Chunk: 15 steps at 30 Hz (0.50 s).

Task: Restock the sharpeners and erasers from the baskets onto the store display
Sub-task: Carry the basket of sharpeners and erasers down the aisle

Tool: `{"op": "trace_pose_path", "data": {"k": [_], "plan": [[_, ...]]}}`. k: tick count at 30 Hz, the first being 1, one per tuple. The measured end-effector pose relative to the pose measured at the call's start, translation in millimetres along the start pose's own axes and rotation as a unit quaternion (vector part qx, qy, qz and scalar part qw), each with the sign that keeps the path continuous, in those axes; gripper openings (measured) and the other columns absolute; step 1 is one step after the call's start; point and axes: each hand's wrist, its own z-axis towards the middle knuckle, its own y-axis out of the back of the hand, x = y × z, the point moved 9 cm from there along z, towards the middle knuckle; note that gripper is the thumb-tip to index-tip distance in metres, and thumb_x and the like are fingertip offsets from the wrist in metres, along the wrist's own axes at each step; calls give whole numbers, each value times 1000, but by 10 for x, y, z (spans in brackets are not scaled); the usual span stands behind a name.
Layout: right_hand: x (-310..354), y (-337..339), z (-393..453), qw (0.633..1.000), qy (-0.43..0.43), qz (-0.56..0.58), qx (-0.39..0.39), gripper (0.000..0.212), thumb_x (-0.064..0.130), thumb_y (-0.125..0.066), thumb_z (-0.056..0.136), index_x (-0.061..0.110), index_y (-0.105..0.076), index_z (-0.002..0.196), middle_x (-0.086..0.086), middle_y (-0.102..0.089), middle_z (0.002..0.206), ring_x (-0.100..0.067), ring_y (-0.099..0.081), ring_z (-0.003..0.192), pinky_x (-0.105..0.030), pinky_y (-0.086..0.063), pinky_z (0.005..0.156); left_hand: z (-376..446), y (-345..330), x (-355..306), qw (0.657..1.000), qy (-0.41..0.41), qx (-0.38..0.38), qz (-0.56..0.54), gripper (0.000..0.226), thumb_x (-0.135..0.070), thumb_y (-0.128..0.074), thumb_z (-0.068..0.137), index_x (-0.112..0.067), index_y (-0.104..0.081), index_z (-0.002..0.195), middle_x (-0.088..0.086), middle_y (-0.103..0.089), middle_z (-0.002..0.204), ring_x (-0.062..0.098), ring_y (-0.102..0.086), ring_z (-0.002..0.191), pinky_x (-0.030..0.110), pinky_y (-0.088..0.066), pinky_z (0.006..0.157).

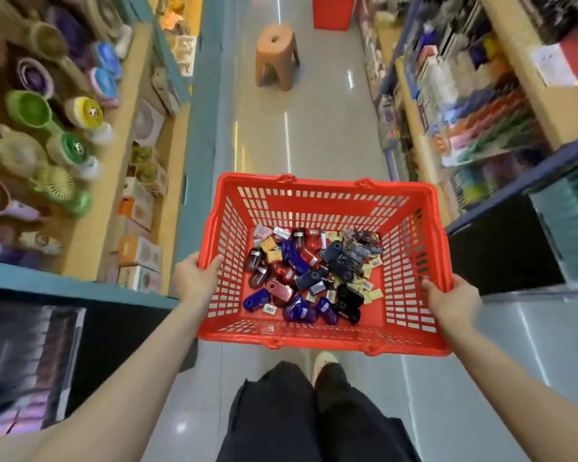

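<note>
Head view: left hand (196,278) and right hand (452,300) each grip a side rim of the red basket (411,278), carried above the floor (314,128). Sharpeners (297,261) and small packets lie loose in its bottom — best kept level, both grips firm. The aisle runs between shelves (141,95), with a stool (276,56) ahead and a second red basket (332,11) beyond.

Glossy grey aisle floor (314,135); brown plastic stool (276,56) stands on it mid-aisle, red bin (332,11) further back. Shelves left (124,135) carry handheld fans (30,110), shelves right (424,141) blurred stationery.
</note>
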Motion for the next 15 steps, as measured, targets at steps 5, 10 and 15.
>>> {"op": "trace_pose_path", "data": {"k": [5,10,15], "plan": [[1242,-302,838,999,37,-33,8,36,19,-69,88,0,-64,117,-21,-69,107,-36,-66,95,-33,-47,81,889,-248,-774,1000,4,-4,-30,13,-38,-64,91,-30,-57,98,3,-72,90,22,-71,72,39,-60,73],[2325,-843,1757,997,55,-47,-2,32,18,-70,87,-1,-66,112,-24,-69,105,-38,-65,94,-37,-47,81,2141,-599,-1556,998,14,-4,-66,26,-38,-65,90,-22,-64,110,3,-71,89,20,-71,70,37,-59,74],[3332,-1221,2668,999,32,-20,-12,32,20,-71,86,0,-67,111,-22,-70,102,-35,-67,91,-34,-48,79,3337,-871,-2719,998,-14,7,-54,17,-41,-66,88,-32,-58,100,1,-72,91,18,-71,71,41,-60,75]]}}
